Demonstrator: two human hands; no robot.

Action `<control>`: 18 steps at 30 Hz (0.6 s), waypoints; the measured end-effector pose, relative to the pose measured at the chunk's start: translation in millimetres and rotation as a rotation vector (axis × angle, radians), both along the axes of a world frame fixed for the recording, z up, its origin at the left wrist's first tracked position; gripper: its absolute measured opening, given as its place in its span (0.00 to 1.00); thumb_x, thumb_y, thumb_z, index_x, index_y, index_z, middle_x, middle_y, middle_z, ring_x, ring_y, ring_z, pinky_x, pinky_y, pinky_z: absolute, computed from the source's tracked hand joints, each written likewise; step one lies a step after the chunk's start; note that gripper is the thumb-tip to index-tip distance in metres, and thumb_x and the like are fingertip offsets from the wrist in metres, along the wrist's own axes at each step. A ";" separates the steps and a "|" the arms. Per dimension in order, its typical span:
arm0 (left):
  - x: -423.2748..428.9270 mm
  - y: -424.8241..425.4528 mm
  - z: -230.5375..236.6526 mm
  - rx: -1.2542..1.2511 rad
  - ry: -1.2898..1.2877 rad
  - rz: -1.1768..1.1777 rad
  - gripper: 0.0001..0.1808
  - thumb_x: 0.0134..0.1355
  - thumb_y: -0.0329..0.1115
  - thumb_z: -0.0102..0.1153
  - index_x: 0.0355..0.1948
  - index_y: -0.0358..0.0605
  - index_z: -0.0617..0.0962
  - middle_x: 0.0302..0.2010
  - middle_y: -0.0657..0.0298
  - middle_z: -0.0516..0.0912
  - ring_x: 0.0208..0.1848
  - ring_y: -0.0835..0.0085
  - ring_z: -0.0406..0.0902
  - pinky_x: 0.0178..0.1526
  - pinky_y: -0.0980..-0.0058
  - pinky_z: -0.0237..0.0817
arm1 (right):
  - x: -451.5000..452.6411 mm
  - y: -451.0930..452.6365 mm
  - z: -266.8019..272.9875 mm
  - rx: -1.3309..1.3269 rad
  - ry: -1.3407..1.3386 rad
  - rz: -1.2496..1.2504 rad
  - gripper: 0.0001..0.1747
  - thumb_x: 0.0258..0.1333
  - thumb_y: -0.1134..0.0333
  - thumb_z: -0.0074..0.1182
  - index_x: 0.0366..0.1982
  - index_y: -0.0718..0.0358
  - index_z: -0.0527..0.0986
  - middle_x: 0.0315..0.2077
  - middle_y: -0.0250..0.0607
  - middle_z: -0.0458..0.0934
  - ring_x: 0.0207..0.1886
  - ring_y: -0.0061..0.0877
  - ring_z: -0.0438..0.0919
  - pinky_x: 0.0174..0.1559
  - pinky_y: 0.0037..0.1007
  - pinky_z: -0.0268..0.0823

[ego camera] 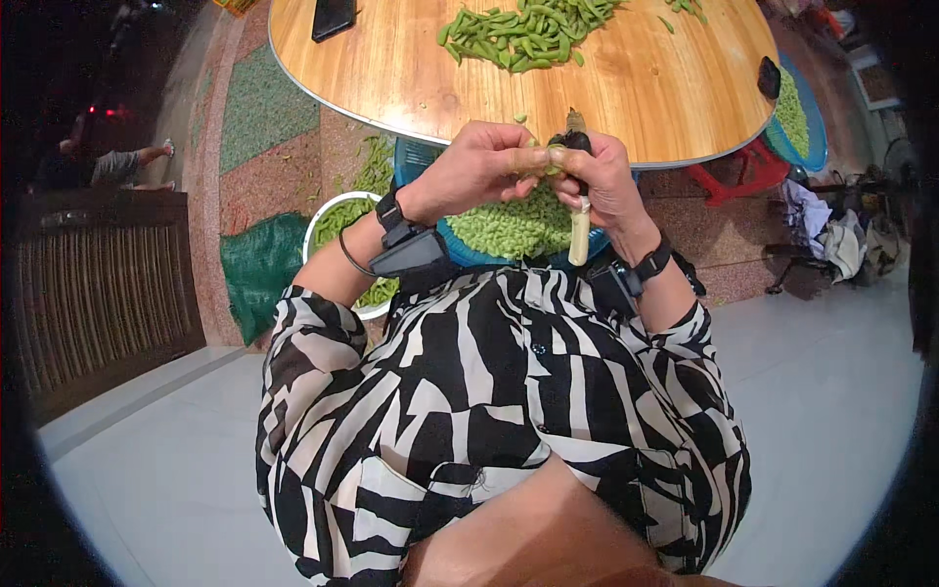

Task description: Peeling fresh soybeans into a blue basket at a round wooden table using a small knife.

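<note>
My left hand point(493, 163) and my right hand point(603, 172) meet over the near edge of the table. Between their fingertips they pinch a small green bean pod point(554, 155), mostly hidden. A knife with a pale handle point(579, 233) is also gripped in my right hand, its short blade pointing away from me. Dark material covers part of the fingers near it. Below the hands, a blue basin holds many shelled green beans point(513, 227). A pile of green bean pods point(524, 37) lies on the round wooden table point(396, 81).
On the table are a black phone point(334, 18) at the left and a small dark object point(769, 78) at the right edge. A white-rimmed bucket of pods point(334, 220) and a green sack point(265, 275) stand left. At right are a red stool point(744, 174) and another blue basin point(816, 132).
</note>
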State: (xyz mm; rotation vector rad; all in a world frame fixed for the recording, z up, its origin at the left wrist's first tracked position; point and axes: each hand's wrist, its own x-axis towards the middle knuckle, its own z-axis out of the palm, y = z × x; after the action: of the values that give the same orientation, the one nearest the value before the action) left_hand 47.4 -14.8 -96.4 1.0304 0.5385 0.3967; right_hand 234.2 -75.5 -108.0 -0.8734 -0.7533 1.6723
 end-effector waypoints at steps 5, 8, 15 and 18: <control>-4.3 4.2 3.5 -0.004 0.081 -0.080 0.08 0.66 0.34 0.52 0.37 0.40 0.76 0.27 0.65 0.80 0.23 0.86 0.70 0.23 0.88 0.57 | 7.1 0.0 -1.1 0.064 -0.195 0.020 0.06 0.56 0.70 0.54 0.28 0.66 0.71 0.17 0.30 0.69 0.16 0.13 0.64 0.16 0.16 0.55; -4.7 4.2 -2.3 0.036 0.078 -0.109 0.08 0.65 0.28 0.49 0.44 0.38 0.75 0.31 0.64 0.80 0.26 0.85 0.72 0.22 0.88 0.57 | 7.3 0.7 -7.3 0.160 -0.426 -0.018 0.07 0.56 0.69 0.54 0.28 0.64 0.71 0.16 0.27 0.68 0.16 0.11 0.64 0.17 0.17 0.54; -1.2 5.7 -19.5 0.164 0.086 -0.125 0.24 0.50 0.14 0.40 0.49 0.35 0.72 0.38 0.62 0.81 0.35 0.79 0.77 0.37 0.81 0.68 | -0.7 -1.9 -12.8 0.357 -0.689 -0.152 0.08 0.55 0.71 0.56 0.27 0.64 0.70 0.20 0.22 0.65 0.23 0.09 0.62 0.24 0.18 0.55; -1.5 0.2 -19.2 0.247 0.096 -0.052 0.23 0.56 0.16 0.43 0.54 0.34 0.70 0.41 0.60 0.81 0.43 0.75 0.78 0.47 0.77 0.69 | 1.7 -6.2 -5.0 0.324 -0.730 -0.135 0.08 0.53 0.72 0.57 0.27 0.66 0.69 0.20 0.25 0.65 0.25 0.11 0.62 0.26 0.19 0.57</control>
State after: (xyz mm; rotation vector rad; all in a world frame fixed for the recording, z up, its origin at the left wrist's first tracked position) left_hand 45.9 -14.6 -115.6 1.3041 0.5568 0.3751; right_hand 235.9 -81.7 -113.0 -1.2755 -1.3762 1.0487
